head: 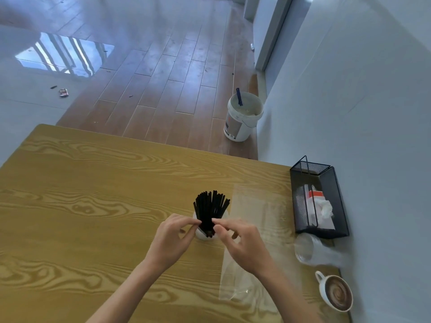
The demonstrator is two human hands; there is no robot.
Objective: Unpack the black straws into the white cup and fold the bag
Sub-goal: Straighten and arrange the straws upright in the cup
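Head view: black straws (211, 208) upright in white cup (202, 234), fanned, both hands pinching bundle's base.

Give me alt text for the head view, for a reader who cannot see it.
Both hands, left hand and right hand, pinch a bundle of black straws standing fanned out in a white cup on a wooden table. A clear plastic bag lies flat just right of the cup.

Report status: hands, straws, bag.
Left hand and right hand both pinching straws, standing in cup. Bag flat on table, unfolded. Nothing in the way.
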